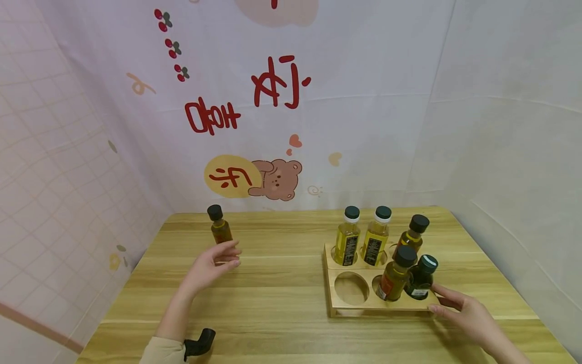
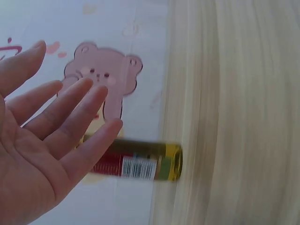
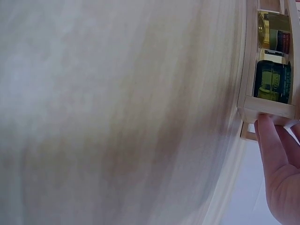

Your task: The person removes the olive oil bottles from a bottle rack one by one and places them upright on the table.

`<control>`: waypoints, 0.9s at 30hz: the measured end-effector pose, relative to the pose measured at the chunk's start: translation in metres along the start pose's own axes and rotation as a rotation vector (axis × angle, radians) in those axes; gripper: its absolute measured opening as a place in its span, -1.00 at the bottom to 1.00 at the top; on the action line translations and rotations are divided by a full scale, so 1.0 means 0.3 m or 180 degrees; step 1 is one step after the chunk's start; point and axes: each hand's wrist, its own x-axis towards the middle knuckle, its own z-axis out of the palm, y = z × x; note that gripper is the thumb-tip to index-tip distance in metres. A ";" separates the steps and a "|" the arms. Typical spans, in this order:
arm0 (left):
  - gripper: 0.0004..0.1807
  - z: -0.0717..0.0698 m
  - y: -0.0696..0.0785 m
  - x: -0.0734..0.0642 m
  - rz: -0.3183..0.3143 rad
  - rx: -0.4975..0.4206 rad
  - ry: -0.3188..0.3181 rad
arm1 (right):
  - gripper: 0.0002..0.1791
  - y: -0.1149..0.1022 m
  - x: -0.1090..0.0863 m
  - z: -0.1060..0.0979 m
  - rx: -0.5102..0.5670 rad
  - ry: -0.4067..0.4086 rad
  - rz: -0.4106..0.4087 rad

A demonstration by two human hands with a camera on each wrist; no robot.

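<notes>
At the back left of the table stands a small bottle of yellow-brown oil (image 1: 221, 230) with a black cap. Beside it, my left hand (image 1: 211, 268) is held with its fingers extended and apart, overlapping the bottle's lower part. In the left wrist view the bottle (image 2: 140, 164) shows its barcode label behind the fingers. On the right, a two-tier wooden rack (image 1: 313, 306) carries several bottles. My right hand (image 1: 470, 316) holds the rack's right end, thumb at the front corner and fingers along the side, close to a dark bottle (image 1: 419, 283).
Two pale yellow oil bottles (image 1: 347, 242) and a black-capped one (image 1: 411, 240) fill the rack's back row. Another black-capped bottle (image 1: 394, 278) sits front middle, right of a round hole. Behind the wooden table (image 1: 268, 283) hangs a printed cloth (image 1: 373, 126).
</notes>
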 end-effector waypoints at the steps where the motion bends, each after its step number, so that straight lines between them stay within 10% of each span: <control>1: -0.41 0.015 0.000 0.004 0.0029 -0.0031 -0.0053 | -0.29 -0.001 0.000 0.000 0.0013 -0.0006 0.0002; 27: -0.44 0.404 0.109 0.108 0.0420 -0.0697 -0.0804 | -0.30 0.013 -0.007 0.010 0.0228 0.0043 -0.0049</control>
